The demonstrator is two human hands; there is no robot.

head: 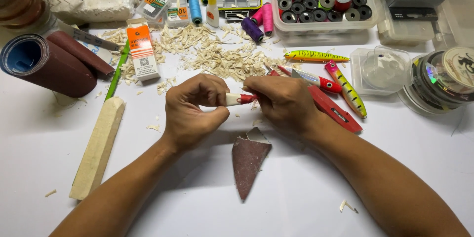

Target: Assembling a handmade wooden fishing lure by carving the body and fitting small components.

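White-and-red lure blank (239, 99) is pinched at mid-worktop (207, 202): left hand (190, 111) grips the white end, right hand (284, 103) the red end. Sandpaper scrap (248, 160) lies just below. Wood shavings (217, 54) lie toward the rear edge; wood block (98, 145) at left.

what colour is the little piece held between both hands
White body with a red end, seen in the head view.

Worktop (207, 202) layout: wood block (97, 148) near the left edge; sandpaper roll (47, 64) behind it; sandpaper scrap (248, 160) at centre; shavings (217, 54) behind; spool box (321, 0) at the rear edge; lures (340, 84) right of centre.
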